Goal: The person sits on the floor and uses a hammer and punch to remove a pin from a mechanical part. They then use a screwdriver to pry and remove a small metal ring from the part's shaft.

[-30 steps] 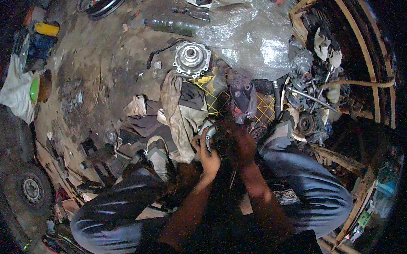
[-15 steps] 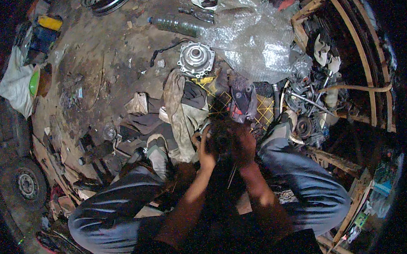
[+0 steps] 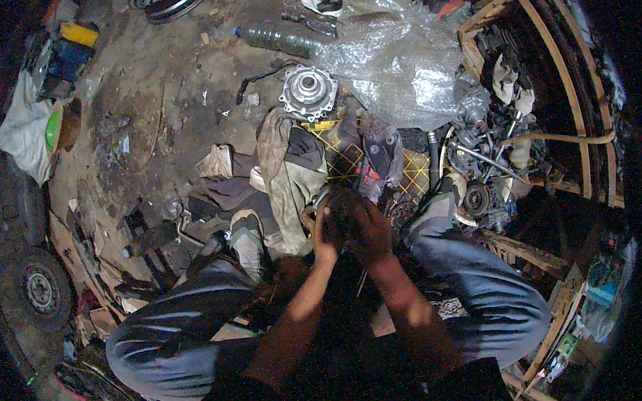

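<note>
A cloth [image 3: 288, 175] is lying just left of the left hand [image 3: 325, 236], which is grasping a dark part [image 3: 340, 212]. The part is sitting between both hands, while the right hand [image 3: 370, 230] is flanking its right side, its grip too shadowed to tell.

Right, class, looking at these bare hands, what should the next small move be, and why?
Perhaps tilt the small silvery metal part leftward, toward the better-lit pale, stained cloth. The bare left hand seems to grip the part, mostly hidden; the bare right hand is close beside it in deep shadow, its contact too dark to tell.
</note>
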### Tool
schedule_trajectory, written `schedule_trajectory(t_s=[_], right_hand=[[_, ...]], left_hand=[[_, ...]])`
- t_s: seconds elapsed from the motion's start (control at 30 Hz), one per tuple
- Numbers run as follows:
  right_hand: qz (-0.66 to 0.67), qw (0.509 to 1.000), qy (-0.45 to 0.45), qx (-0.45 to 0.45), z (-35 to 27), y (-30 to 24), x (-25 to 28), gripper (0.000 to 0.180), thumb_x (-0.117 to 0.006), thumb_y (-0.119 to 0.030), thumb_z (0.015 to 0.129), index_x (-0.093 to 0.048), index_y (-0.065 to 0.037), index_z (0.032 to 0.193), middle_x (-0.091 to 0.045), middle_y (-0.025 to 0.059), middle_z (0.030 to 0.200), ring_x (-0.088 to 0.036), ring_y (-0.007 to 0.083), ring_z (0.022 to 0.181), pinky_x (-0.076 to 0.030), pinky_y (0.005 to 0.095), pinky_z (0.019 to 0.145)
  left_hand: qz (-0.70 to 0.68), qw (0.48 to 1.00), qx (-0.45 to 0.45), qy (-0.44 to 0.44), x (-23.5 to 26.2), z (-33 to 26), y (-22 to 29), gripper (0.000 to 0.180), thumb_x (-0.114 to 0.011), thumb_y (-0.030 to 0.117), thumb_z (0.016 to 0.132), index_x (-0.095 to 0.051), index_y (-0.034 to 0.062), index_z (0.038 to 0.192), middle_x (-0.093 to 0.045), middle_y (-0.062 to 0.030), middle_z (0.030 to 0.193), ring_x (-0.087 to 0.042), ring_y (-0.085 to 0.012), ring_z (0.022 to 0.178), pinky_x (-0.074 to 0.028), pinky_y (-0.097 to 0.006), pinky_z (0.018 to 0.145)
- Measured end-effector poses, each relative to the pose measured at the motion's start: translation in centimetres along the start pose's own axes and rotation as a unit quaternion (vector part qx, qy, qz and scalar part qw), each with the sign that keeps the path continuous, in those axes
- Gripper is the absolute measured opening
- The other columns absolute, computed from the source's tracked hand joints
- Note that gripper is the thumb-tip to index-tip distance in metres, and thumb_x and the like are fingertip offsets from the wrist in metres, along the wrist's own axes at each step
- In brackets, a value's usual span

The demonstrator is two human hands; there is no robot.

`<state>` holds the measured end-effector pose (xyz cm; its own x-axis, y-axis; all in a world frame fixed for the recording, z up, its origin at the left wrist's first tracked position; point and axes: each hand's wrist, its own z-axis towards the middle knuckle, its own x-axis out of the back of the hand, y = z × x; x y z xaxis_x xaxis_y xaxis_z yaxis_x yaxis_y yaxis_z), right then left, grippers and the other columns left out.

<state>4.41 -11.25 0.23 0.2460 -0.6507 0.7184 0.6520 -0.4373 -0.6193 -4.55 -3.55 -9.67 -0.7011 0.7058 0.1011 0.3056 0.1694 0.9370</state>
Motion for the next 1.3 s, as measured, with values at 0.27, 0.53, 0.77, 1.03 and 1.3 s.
schedule_trajectory(t_s=[0.27, 0.53, 0.77, 1.03, 1.3], right_hand=[[-0.077, 0.992, -0.090, 0.033, 1.6, -0.5, 0.9, 0.051, -0.075, -0.017, 0.078, -0.061, -0.003, 0.125, -0.066, 0.0218, 0.117, -0.070, 0.0400, 0.091, -0.059, 0.0466, 0.074], [-0.281, 0.932, -0.224, -0.041, 4.0, -1.1, 1.6, 0.042, -0.066, -0.010, 0.080, -0.065, -0.005, 0.121, -0.071, 0.0200, 0.089, -0.071, 0.0354, 0.069, -0.057, 0.0459, 0.061], [-0.367, 0.885, -0.264, 0.114, 6.7, -3.8, 3.3, 0.016, -0.059, -0.011, 0.085, -0.074, -0.008, 0.080, -0.070, 0.0152, 0.070, -0.072, 0.0308, 0.063, -0.057, 0.0441, 0.056], [-0.388, 0.817, -0.416, 0.098, 7.6, -2.7, 2.5, 0.022, -0.059, -0.014, 0.086, -0.071, -0.001, 0.098, -0.073, 0.0137, 0.084, -0.072, 0.0305, 0.078, -0.059, 0.0397, 0.065], [-0.357, 0.752, -0.530, 0.161, 10.3, -3.9, 3.6, 0.020, -0.056, -0.013, 0.087, -0.072, -0.003, 0.095, -0.070, 0.0193, 0.083, -0.071, 0.0341, 0.080, -0.055, 0.0439, 0.060]], left_hand=[[0.164, 0.979, -0.125, 0.000, -0.1, 0.7, -1.2, 0.044, -0.057, 0.027, 0.098, -0.055, 0.0121, 0.139, -0.056, -0.0132, 0.123, -0.038, -0.0335, 0.119, -0.034, -0.041, 0.106], [0.098, 0.984, -0.149, -0.024, 0.3, 0.7, 0.1, 0.040, -0.048, 0.029, 0.105, -0.054, 0.0074, 0.139, -0.058, -0.0144, 0.128, -0.045, -0.0309, 0.121, -0.035, -0.041, 0.107], [-0.037, 0.993, -0.113, 0.018, -0.8, 0.7, 1.5, 0.042, -0.041, 0.032, 0.109, -0.054, 0.0032, 0.137, -0.057, -0.0158, 0.137, -0.052, -0.0301, 0.127, -0.036, -0.042, 0.113], [0.021, 0.992, -0.032, 0.117, -1.7, 0.0, 1.1, 0.037, -0.056, 0.040, 0.103, -0.069, 0.0116, 0.123, -0.058, -0.0184, 0.133, -0.051, -0.0359, 0.127, -0.038, -0.045, 0.110], [0.036, 0.977, -0.109, 0.180, -2.2, 1.2, -2.9, 0.029, -0.068, 0.034, 0.094, -0.074, 0.0167, 0.117, -0.059, -0.0182, 0.122, -0.053, -0.0372, 0.116, -0.043, -0.048, 0.101]])
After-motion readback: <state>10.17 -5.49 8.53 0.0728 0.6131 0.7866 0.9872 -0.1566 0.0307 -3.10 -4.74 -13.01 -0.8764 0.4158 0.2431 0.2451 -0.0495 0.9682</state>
